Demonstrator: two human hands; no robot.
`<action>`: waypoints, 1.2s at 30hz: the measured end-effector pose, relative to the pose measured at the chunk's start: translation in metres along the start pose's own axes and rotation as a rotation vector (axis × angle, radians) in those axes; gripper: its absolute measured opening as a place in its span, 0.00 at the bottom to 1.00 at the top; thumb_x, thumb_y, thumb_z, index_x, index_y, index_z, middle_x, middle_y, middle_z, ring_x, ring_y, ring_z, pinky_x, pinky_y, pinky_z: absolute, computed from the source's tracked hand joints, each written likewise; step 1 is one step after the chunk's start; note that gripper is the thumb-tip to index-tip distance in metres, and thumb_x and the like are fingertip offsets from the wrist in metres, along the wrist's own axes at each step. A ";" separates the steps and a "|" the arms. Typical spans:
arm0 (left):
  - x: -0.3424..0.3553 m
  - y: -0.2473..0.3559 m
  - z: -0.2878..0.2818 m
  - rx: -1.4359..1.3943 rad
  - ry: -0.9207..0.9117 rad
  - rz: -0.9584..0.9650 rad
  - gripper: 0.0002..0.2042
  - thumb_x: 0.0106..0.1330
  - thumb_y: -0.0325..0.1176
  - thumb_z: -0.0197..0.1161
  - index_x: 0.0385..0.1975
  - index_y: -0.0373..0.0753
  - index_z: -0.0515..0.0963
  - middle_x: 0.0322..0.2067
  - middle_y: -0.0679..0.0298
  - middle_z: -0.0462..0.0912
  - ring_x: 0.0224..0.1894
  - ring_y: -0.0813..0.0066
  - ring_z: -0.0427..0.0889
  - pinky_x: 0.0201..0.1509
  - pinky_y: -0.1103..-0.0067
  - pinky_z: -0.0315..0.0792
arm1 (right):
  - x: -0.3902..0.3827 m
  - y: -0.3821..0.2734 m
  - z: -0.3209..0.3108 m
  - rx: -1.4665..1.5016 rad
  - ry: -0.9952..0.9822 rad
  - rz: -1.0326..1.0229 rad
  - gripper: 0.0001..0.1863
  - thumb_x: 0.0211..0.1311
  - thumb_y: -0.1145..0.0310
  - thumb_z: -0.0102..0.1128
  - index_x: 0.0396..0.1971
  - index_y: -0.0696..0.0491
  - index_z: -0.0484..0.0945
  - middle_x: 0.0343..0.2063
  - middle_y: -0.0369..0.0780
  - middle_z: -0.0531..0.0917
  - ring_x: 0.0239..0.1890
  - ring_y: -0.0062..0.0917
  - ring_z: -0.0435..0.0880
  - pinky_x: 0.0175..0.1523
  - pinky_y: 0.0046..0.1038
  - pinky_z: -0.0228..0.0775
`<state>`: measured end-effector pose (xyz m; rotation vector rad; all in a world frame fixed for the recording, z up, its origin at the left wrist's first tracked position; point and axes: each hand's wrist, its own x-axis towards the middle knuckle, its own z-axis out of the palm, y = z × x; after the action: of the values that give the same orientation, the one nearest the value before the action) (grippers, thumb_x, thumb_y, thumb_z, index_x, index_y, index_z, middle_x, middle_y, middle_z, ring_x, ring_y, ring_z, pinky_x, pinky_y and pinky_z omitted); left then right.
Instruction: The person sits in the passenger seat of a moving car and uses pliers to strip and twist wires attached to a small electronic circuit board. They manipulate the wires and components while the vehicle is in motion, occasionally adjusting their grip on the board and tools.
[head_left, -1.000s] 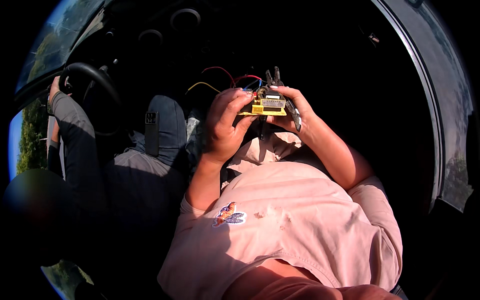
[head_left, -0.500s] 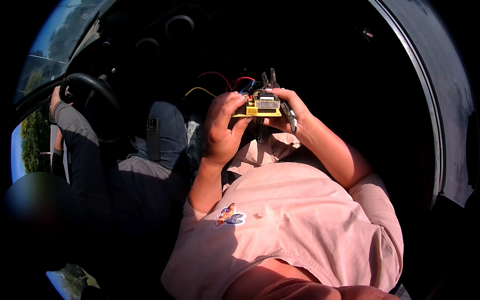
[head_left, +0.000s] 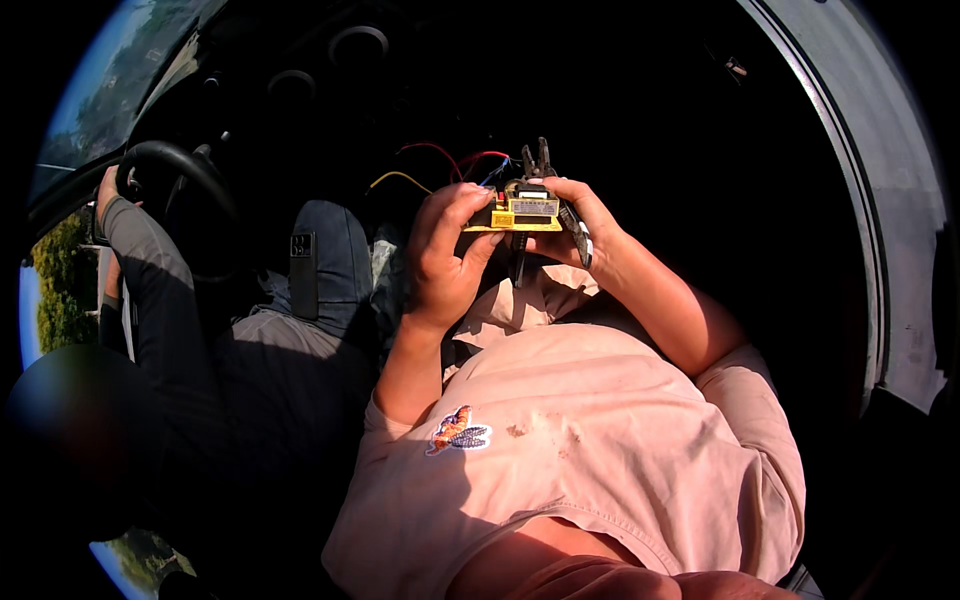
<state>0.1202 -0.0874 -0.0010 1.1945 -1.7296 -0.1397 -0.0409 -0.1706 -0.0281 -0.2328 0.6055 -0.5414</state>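
In front of my torso both hands hold a small electronic circuit board [head_left: 533, 214] with a yellow edge and a dark block bearing a pale label. My left hand [head_left: 447, 235] grips its left end, thumb below and fingers bent over the top. My right hand [head_left: 578, 200] is closed around the right end and also holds pliers [head_left: 576, 236], whose jaws point up behind the board and whose dark handles hang below. Red, blue and yellow wires [head_left: 432, 148] stick out behind and left of the board. Some of my right fingers are hidden.
At my left sits a person [head_left: 165, 270] in a dark grey sleeve, one hand on a steering wheel [head_left: 190, 160]. A dark phone [head_left: 303, 275] rests on that person's jeans. A car door frame [head_left: 850, 200] curves along the right. The footwell and dashboard are mostly in deep shadow.
Hands, board and pliers keep nearly the same place. The other person's hand and the steering wheel have shifted very slightly in the picture.
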 end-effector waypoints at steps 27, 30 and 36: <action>-0.007 0.015 -0.012 -0.009 0.012 -0.033 0.19 0.45 0.19 0.66 0.40 0.35 0.74 0.40 0.58 0.77 0.43 0.61 0.77 0.48 0.73 0.71 | 0.000 0.016 -0.002 -0.086 0.104 0.071 0.17 0.58 0.56 0.51 0.40 0.51 0.75 0.33 0.41 0.82 0.31 0.29 0.83 0.25 0.26 0.79; -0.001 0.011 -0.011 -0.007 0.014 -0.001 0.19 0.45 0.19 0.66 0.40 0.35 0.74 0.40 0.58 0.77 0.43 0.60 0.77 0.48 0.73 0.71 | 0.000 0.011 0.006 -0.112 0.120 0.028 0.16 0.57 0.56 0.52 0.40 0.51 0.75 0.33 0.40 0.82 0.31 0.28 0.83 0.26 0.27 0.79; 0.002 0.013 -0.012 -0.015 -0.018 0.031 0.19 0.45 0.19 0.66 0.40 0.35 0.74 0.40 0.57 0.76 0.44 0.60 0.76 0.48 0.72 0.71 | 0.010 0.010 -0.004 -0.126 0.033 0.058 0.16 0.56 0.56 0.54 0.39 0.50 0.75 0.33 0.40 0.82 0.31 0.27 0.83 0.30 0.31 0.80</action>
<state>0.1208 -0.0776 0.0142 1.1579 -1.7596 -0.1449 -0.0317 -0.1678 -0.0397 -0.3243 0.6774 -0.4523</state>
